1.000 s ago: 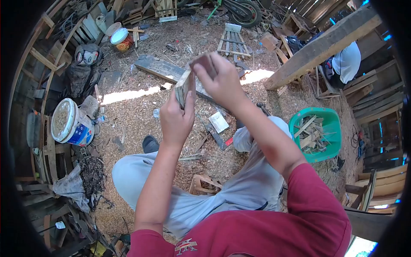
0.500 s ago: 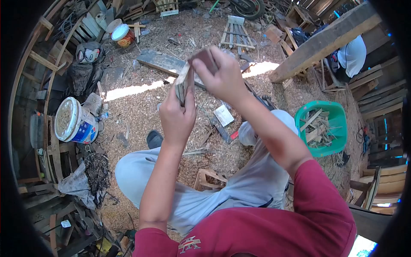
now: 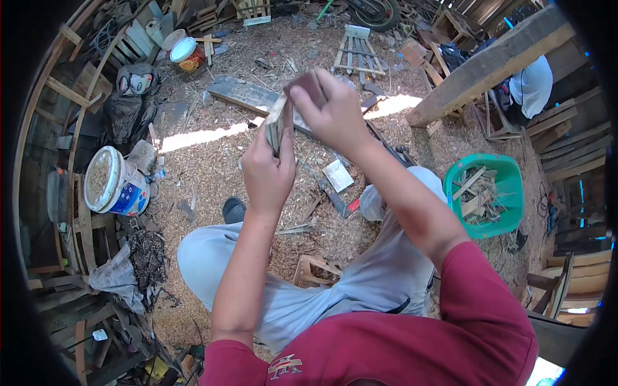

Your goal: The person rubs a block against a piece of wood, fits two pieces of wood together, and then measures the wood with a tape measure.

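Note:
My left hand is closed around a small wooden piece made of thin boards, held upright in front of me. A dark gap shows between its boards. My right hand pinches a reddish-brown sheet, which looks like sandpaper, with the thumb on its near face. The sheet lies against the upper end of the wood. My right fingers are partly hidden behind the sheet.
Wood shavings cover the floor. A green tub of wood scraps stands at right, a white bucket at left. Ahead lie a thick plank and a slatted wooden piece. A slanting post rises at right.
Both hands keep their hold, with the sheet still at the wood's upper end. The whole view has shifted slightly; the hands have barely moved.

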`<state>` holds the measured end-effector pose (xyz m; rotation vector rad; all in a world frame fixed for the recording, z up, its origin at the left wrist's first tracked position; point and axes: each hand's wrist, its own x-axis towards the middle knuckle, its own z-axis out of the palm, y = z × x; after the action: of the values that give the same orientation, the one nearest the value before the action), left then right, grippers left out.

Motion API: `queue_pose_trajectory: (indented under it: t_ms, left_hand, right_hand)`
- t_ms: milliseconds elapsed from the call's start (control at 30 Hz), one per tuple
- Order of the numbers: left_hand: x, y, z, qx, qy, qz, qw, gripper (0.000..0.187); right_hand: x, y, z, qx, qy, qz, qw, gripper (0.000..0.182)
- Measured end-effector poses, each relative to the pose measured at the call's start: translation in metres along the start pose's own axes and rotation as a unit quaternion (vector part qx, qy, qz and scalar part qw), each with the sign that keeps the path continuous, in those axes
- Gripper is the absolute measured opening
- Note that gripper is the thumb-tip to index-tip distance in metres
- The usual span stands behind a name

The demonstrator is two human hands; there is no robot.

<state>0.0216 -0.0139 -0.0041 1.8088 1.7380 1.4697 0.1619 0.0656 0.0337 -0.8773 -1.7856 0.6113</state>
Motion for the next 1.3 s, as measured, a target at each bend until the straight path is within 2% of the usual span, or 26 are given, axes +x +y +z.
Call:
queue_pose_trajectory:
  t_ms: [33,67,133,200,233,267,300,400,433,467,500,533,600,633,667,767,800,833,900,1000,1067,1133,1167,1267,1300]
  left_hand:
    - [-0.001,0.001,0.001,0.001,-0.024,-0.049,0.999,0.036]
    - [0.000,0.002,0.002,-0.009,-0.010,-0.030,0.999,0.033]
    - [0.000,0.002,0.000,-0.023,0.024,0.003,0.999,0.030]
    - [-0.002,0.002,-0.005,-0.003,0.003,-0.006,1.000,0.031]
    - [-0.004,0.003,-0.004,0.006,-0.013,-0.020,1.000,0.032]
    - [-0.003,0.004,-0.001,0.013,-0.026,-0.031,0.999,0.034]
    - [-0.002,0.004,0.005,-0.001,0.016,-0.007,1.000,0.016]
    - [-0.001,0.004,0.000,-0.027,0.029,-0.002,0.999,0.018]
    - [-0.001,0.002,-0.002,-0.012,0.034,0.031,0.999,0.019]
    - [-0.004,0.002,-0.003,-0.007,0.013,-0.004,1.000,0.020]
    - [-0.007,0.002,-0.002,-0.003,-0.010,-0.038,0.999,0.022]
    - [-0.006,0.002,0.001,-0.001,-0.027,-0.067,0.997,0.025]
    - [-0.006,0.001,0.006,-0.019,0.001,-0.028,0.999,0.025]
    - [-0.006,0.002,0.002,-0.025,0.006,-0.009,1.000,0.024]
    - [-0.006,0.003,-0.002,-0.028,0.009,0.008,1.000,0.023]
    - [-0.010,0.003,0.002,-0.021,-0.010,-0.043,0.999,0.026]
    - [-0.008,0.003,0.007,-0.028,-0.008,-0.056,0.998,0.027]
    - [-0.005,-0.001,0.008,0.003,0.009,-0.017,1.000,0.025]
    - [-0.004,0.000,0.000,-0.011,0.003,-0.006,1.000,0.022]
    - [-0.009,0.003,0.000,-0.017,-0.013,-0.032,0.999,0.018]
    - [-0.007,0.001,0.007,-0.021,0.011,-0.025,0.999,0.016]
    - [-0.004,0.006,0.002,-0.027,0.013,0.000,1.000,0.017]
    - [-0.005,0.007,-0.002,-0.027,0.007,-0.001,1.000,0.018]
    - [-0.010,0.003,-0.002,-0.003,-0.019,-0.019,1.000,0.020]
    - [-0.009,0.002,0.001,-0.001,-0.018,-0.021,1.000,0.020]
  right_hand:
    - [0.004,0.008,-0.002,-0.027,-0.001,0.005,1.000,0.027]
    - [0.008,0.012,-0.003,-0.052,-0.001,0.006,0.999,0.027]
    - [0.004,0.007,-0.001,-0.017,-0.010,-0.013,1.000,0.028]
    - [-0.011,0.004,0.002,0.022,-0.021,-0.019,0.999,0.028]
    - [-0.001,0.008,-0.002,-0.032,-0.016,0.031,0.999,0.029]
    - [-0.002,0.010,-0.004,-0.033,-0.015,0.029,0.999,0.030]
    - [0.001,0.010,-0.005,-0.037,-0.012,0.021,0.999,0.030]
    - [0.007,0.008,-0.002,-0.032,0.002,-0.023,0.999,0.031]
    - [0.001,0.008,0.002,-0.026,0.006,-0.033,0.999,0.032]
    - [-0.010,0.008,0.003,-0.022,0.013,-0.034,0.999,0.032]
    - [0.002,0.015,-0.002,-0.061,-0.019,0.039,0.997,0.031]
    - [-0.001,0.013,-0.004,-0.052,-0.009,0.022,0.998,0.031]
    - [-0.002,0.002,-0.002,-0.033,0.009,-0.025,0.999,0.033]
    - [-0.012,-0.003,-0.001,-0.026,-0.003,-0.084,0.996,0.031]
    - [-0.010,-0.001,0.000,-0.016,-0.005,-0.057,0.998,0.030]
    - [-0.004,0.021,0.001,-0.024,0.012,0.037,0.999,0.026]
    - [-0.006,0.016,0.000,-0.013,0.011,0.010,1.000,0.027]
    - [-0.009,0.006,0.001,-0.003,0.008,-0.021,1.000,0.028]
    - [-0.020,-0.014,0.001,0.016,0.009,-0.093,0.995,0.029]
    - [-0.005,0.010,-0.003,-0.014,-0.010,0.054,0.998,0.028]
    - [-0.004,0.015,-0.002,-0.018,0.016,-0.009,1.000,0.029]
    - [-0.018,-0.010,0.000,0.018,0.012,-0.078,0.997,0.031]
    - [-0.021,-0.010,0.000,0.032,0.028,-0.077,0.996,0.031]
    - [-0.003,0.020,-0.002,-0.045,0.012,0.046,0.998,0.029]
    - [-0.004,0.018,-0.004,-0.056,-0.001,0.054,0.997,0.030]
